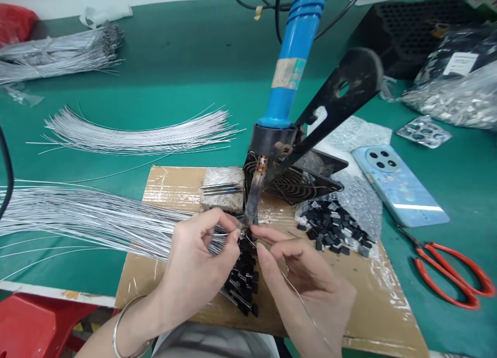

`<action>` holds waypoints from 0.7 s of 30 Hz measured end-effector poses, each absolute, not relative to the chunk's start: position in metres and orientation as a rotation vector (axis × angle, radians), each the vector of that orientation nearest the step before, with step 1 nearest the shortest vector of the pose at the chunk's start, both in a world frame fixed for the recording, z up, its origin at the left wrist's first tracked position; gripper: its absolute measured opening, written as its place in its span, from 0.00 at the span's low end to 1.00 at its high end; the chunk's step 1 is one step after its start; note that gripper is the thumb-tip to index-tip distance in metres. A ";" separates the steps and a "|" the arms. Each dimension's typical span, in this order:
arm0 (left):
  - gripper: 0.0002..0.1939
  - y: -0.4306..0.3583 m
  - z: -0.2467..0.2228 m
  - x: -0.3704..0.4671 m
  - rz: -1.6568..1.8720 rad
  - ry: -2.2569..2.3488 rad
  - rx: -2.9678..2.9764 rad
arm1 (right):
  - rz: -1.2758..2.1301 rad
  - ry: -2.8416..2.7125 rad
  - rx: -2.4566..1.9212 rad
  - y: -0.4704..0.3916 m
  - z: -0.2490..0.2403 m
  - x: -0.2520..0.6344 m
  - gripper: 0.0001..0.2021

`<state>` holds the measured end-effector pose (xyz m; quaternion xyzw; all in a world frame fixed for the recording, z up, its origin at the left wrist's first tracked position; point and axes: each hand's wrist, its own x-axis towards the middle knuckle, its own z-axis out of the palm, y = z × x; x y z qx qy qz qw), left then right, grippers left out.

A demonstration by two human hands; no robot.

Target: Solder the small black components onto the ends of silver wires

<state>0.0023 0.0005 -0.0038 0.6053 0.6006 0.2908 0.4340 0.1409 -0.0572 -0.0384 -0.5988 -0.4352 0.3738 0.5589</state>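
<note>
A blue-handled soldering iron [295, 52] is fixed in a black metal stand [337, 94], its tip pointing down. Just under that tip, my left hand [202, 267] pinches a thin grey wire by its end; the exact end is hidden by the fingers. My right hand [310, 288] holds a strand of solder wire [298, 295] between thumb and forefinger, its end close to the iron's tip. A long bundle of grey wires [97, 213] runs from the left beneath my left hand. Between my hands lie wires ending in small black connectors [243, 283].
Cardboard [373, 306] covers the work spot. Around it are a small fan [298, 184], a heap of black connectors [336, 226], a blue phone [402, 187] and red-handled scissors [450, 272]. Another wire bundle [143, 140] lies behind. A red stool [33, 327] stands at lower left.
</note>
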 end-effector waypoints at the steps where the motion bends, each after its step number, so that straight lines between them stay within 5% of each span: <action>1: 0.07 0.001 -0.004 0.003 0.724 1.495 1.510 | 0.880 -1.021 -1.412 -0.057 -0.038 0.141 0.09; 21: 0.08 -0.003 -0.002 0.001 0.781 1.470 1.557 | 0.812 -1.065 -1.376 -0.056 -0.041 0.141 0.08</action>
